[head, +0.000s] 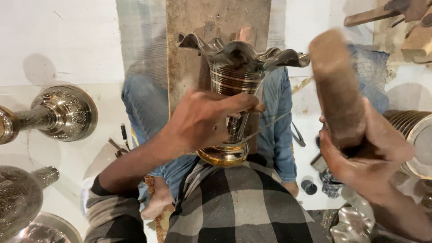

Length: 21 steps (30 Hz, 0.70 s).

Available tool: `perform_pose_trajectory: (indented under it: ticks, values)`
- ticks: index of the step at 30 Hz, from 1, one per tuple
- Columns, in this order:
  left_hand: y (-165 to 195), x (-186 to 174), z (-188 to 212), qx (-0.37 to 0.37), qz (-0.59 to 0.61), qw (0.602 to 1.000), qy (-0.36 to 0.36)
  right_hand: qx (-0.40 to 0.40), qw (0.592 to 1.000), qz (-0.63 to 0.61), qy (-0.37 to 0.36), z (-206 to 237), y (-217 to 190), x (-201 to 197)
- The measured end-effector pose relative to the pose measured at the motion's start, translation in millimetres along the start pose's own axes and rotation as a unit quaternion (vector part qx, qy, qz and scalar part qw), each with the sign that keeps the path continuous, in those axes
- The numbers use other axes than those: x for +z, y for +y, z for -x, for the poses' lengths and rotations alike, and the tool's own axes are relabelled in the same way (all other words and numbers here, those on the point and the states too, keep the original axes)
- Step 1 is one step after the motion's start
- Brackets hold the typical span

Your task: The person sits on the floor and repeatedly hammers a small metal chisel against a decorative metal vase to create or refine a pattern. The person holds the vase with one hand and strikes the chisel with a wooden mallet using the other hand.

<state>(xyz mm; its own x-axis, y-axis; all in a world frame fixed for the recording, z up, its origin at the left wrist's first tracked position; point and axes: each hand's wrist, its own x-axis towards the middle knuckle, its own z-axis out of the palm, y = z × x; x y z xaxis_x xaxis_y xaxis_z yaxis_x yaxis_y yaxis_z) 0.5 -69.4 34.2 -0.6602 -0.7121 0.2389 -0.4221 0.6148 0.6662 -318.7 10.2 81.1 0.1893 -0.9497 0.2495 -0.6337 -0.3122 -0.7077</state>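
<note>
Head view: two embossed metal vases [63, 112] are seen lying on the pale floor at far left, a third vessel [20, 198] below them. At centre, a fluted metal vase [236, 67] with a wavy rim is propped against an upright wooden plank [184, 45] between denim-clad knees, its brass foot near the lap. The left hand [202, 121] is pressed around the vase's waist, and a thin chasing tool [270, 123] appears pinched at its fingertips. At right, a blurred wooden mallet [337, 85] is raised, clenched in the right hand [364, 153]. A ribbed metal vessel [414, 130] lies at the edge. A stray blow could, it is judged, dent the thin wall or catch the steadying fingers, since the tool's tip is hidden.
</note>
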Motion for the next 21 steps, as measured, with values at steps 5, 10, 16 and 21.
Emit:
perform_pose_trajectory:
  ticks: [5,10,16,21]
  values:
    - [5,10,23,-0.009,0.120,0.979,0.167,-0.013,0.977,0.121,-0.173,-64,-43,-21]
    - [32,34,24,-0.098,0.135,0.927,0.337,-0.083,0.936,0.208,-0.272,-99,-64,-26]
    - [32,40,20,-0.126,0.150,0.915,0.352,-0.075,0.911,0.253,-0.318,-109,-62,-20]
    - [32,29,19,-0.092,0.102,0.954,0.266,0.020,0.985,-0.103,-0.134,-74,-37,17]
